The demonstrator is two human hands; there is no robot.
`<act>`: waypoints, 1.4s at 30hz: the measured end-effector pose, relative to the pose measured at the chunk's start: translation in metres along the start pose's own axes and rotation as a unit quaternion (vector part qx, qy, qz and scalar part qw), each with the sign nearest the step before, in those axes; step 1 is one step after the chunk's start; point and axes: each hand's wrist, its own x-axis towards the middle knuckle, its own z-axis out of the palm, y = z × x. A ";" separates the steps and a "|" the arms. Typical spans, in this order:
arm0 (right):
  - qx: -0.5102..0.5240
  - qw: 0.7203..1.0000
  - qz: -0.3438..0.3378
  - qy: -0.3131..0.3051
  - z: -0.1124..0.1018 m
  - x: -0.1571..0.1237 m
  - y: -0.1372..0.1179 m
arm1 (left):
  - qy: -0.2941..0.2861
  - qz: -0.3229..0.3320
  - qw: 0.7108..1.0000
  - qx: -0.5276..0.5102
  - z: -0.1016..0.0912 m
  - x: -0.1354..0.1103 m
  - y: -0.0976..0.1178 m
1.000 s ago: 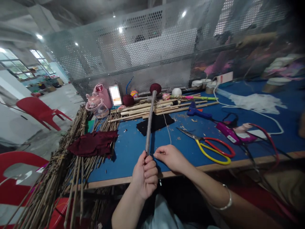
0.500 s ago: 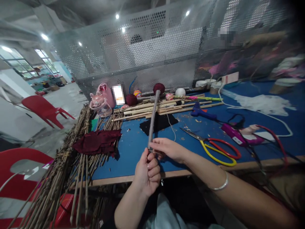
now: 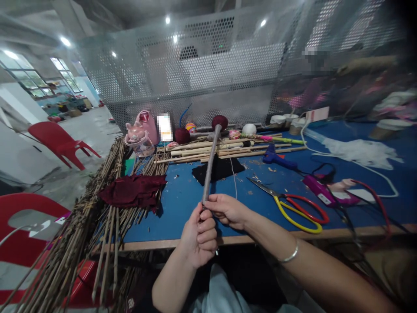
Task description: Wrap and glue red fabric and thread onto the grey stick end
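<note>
Blue tabletop [image 3: 177,213], wood-edged at six o'clock, leaves a gap between right hand [image 3: 233,212] and red-and-yellow-handled metal scissors [image 3: 276,194] at three. Left hand [image 3: 202,237] clasps a slender grey stick [image 3: 211,167] pointing toward twelve; whether the right pinches, I cannot tell.

Head view: from above the blue table's [image 3: 179,195] near edge
Facing: forward and down across it
Nearness: close
</note>
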 end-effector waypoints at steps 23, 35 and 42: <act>-0.103 0.990 -0.063 0.066 0.008 -0.010 0.000 | 0.222 0.395 0.671 0.588 -0.023 -0.009 -0.010; 0.049 0.999 -0.022 -0.004 0.002 -0.003 0.002 | 0.180 0.112 0.873 0.440 -0.018 -0.006 -0.013; -0.036 0.999 -0.005 0.036 0.005 -0.001 0.000 | 0.283 0.341 0.557 0.702 -0.010 -0.017 0.004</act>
